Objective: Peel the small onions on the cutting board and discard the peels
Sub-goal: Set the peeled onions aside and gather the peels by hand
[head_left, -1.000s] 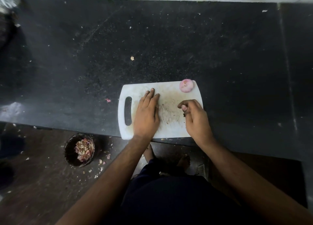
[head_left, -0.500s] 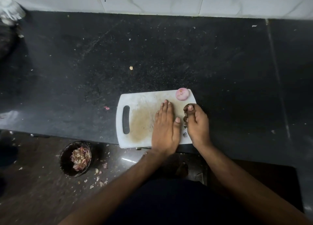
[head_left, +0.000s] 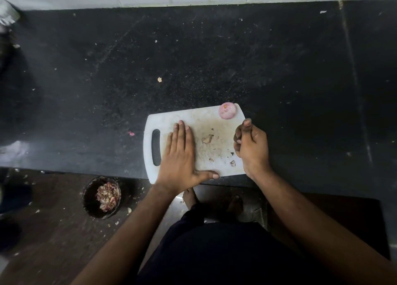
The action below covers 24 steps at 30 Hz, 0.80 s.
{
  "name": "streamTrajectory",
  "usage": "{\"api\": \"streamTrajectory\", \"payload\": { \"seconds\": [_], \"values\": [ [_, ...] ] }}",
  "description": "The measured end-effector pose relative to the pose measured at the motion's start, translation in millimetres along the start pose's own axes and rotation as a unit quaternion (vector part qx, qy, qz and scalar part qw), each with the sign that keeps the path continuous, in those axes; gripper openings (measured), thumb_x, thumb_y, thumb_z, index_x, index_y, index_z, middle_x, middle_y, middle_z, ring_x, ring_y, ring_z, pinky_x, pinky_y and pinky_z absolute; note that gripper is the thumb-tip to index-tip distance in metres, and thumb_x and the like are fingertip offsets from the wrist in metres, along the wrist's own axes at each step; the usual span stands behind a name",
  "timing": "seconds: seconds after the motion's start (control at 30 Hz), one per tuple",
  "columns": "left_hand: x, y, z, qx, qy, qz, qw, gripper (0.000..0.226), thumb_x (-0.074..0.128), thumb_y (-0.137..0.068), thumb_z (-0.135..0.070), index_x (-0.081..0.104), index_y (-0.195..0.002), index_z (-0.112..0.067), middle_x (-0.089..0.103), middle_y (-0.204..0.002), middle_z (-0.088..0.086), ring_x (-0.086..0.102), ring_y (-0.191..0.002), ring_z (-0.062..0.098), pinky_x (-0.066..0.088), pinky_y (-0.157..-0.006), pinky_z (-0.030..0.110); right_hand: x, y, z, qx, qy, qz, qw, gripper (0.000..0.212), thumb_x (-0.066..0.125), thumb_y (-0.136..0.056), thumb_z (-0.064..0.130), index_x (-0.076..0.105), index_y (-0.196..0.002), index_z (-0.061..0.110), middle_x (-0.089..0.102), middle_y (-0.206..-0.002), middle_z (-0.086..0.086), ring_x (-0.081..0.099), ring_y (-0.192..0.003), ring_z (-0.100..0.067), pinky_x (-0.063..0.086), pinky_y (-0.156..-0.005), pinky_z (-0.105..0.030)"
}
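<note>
Left hand (head_left: 180,156) flat on board (head_left: 167,118), fingers straight. Right hand (head_left: 251,145) curled; contents unclear. Sweep scraps (head_left: 208,138) gently, sparing onion (head_left: 227,111).

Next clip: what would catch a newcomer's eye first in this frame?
The white cutting board at the dark counter's near edge, with one pink peeled onion on its far right corner. The left hand lies flat on it, the right hand curled at its right edge. A bowl of peels sits on the floor below.

Black stone counter (head_left: 214,59) with white cutting board (head_left: 206,121), scattered peel scraps (head_left: 159,79).
</note>
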State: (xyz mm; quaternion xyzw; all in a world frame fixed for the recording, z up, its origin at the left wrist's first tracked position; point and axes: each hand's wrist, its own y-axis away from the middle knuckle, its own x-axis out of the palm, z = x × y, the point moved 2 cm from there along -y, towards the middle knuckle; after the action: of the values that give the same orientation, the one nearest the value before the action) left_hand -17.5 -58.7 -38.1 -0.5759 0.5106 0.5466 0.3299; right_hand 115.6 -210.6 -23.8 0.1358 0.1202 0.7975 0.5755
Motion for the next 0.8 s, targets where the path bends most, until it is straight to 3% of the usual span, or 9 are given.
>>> {"api": "streamTrajectory", "payload": {
  "seconds": [0.13, 0.27, 0.43, 0.5, 0.67, 0.73, 0.8],
  "values": [
    [5.3, -20.9, -36.7, -0.031, -0.013, 0.014, 0.999, 0.159, 0.030, -0.060, -0.109, -0.005, -0.160, 0.010, -0.016, -0.167, 0.033, -0.016, -0.159, 0.042, 0.002, -0.131, 0.056, -1.5, 0.6, 4.9, 0.022, -0.029, 0.009, 0.999, 0.051, 0.039, -0.106, 0.048, 0.045, -0.069, 0.013, 0.034, -0.057, 0.001, 0.030, -0.050, -0.010, 0.026, -0.041, -0.020],
    [8.0, -29.7, -56.9, -0.075, 0.003, -0.023, 0.997, 0.152, 0.029, -0.065, -0.106, 0.006, -0.161, 0.009, -0.004, -0.170, 0.032, -0.007, -0.160, 0.042, 0.003, -0.130, 0.056, -4.1, 1.6, 6.0, 0.028, -0.056, 0.003, 0.998, 0.052, 0.037, -0.105, 0.051, 0.045, -0.067, 0.016, 0.034, -0.058, 0.000, 0.028, -0.049, -0.012, 0.020, -0.042, -0.023],
    [8.7, -32.3, -55.7, -0.078, 0.012, -0.065, 0.995, 0.120, 0.027, -0.085, -0.092, 0.024, -0.160, 0.002, 0.014, -0.169, 0.030, 0.010, -0.160, 0.042, 0.015, -0.129, 0.057, -3.1, 1.2, 5.9, 0.026, -0.076, 0.005, 0.997, 0.051, 0.037, -0.105, 0.049, 0.044, -0.069, 0.014, 0.035, -0.057, 0.002, 0.029, -0.048, -0.011, 0.022, -0.042, -0.021],
    [8.7, -32.8, -48.8, -0.075, 0.029, -0.093, 0.992, 0.098, 0.035, -0.096, -0.078, 0.033, -0.158, -0.003, 0.025, -0.167, 0.027, 0.021, -0.157, 0.040, 0.024, -0.127, 0.056, -2.4, 0.8, 5.7, 0.026, -0.078, 0.012, 0.997, 0.051, 0.038, -0.103, 0.051, 0.044, -0.068, 0.015, 0.035, -0.056, 0.003, 0.028, -0.048, -0.010, 0.022, -0.042, -0.019],
    [-2.0, -38.6, -34.6, -0.073, 0.062, -0.140, 0.986, 0.053, 0.048, -0.105, -0.051, 0.055, -0.141, -0.013, 0.049, -0.150, 0.015, 0.046, -0.138, 0.032, 0.043, -0.112, 0.050, -3.0, 2.4, 3.1, 0.023, -0.064, 0.027, 0.997, 0.050, 0.042, -0.095, 0.057, 0.044, -0.068, 0.016, 0.035, -0.056, 0.004, 0.028, -0.049, -0.010, 0.022, -0.043, -0.020],
    [-8.9, -39.4, -31.6, -0.084, 0.131, -0.156, 0.976, 0.050, 0.040, -0.106, -0.048, 0.058, -0.137, -0.014, 0.051, -0.147, 0.010, 0.047, -0.134, 0.029, 0.043, -0.110, 0.050, -2.2, 1.8, 3.4, 0.021, -0.059, 0.030, 0.998, 0.050, 0.043, -0.095, 0.057, 0.044, -0.068, 0.016, 0.035, -0.057, 0.003, 0.029, -0.049, -0.010, 0.022, -0.043, -0.019],
    [-12.7, -36.2, -29.3, -0.077, 0.163, -0.150, 0.972, 0.063, 0.035, -0.104, -0.055, 0.053, -0.144, -0.011, 0.050, -0.150, 0.010, 0.045, -0.138, 0.028, 0.040, -0.114, 0.049, -1.5, 1.8, 4.5, 0.020, -0.062, 0.033, 0.997, 0.049, 0.043, -0.094, 0.057, 0.044, -0.068, 0.015, 0.035, -0.057, 0.003, 0.029, -0.049, -0.009, 0.022, -0.042, -0.019]
  ]
}}
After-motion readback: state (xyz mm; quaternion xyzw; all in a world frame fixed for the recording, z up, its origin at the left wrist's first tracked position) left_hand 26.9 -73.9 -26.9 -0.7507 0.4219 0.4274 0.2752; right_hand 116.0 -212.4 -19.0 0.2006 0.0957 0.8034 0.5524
